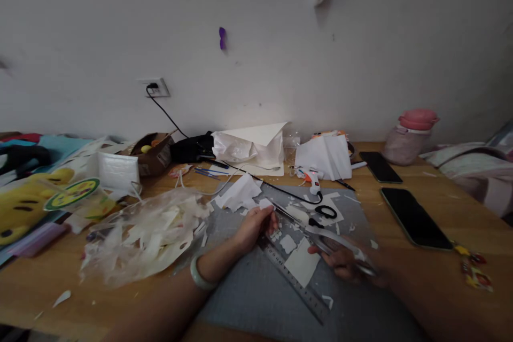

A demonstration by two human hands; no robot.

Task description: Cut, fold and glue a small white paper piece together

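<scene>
My left hand (254, 227) is closed in a pinch on a small piece of white paper (265, 203) above the grey cutting mat (240, 299). My right hand (342, 263) is wrapped round the grey-white handles of a pair of scissors (326, 238), whose blades point towards the paper and my left fingertips. Whether the blades touch the paper I cannot tell. Below the hands, a steel ruler (294, 280) lies slantwise on the mat. A cream paper rectangle (303, 263) and several small scraps are beside it.
To the left lies a clear plastic bag (132, 246) full of paper offcuts. Behind the mat are a corded glue gun (315, 181) and crumpled white paper (239, 192). Two phones (417, 219) and a pink-lidded bottle (409, 136) stand or lie at the right.
</scene>
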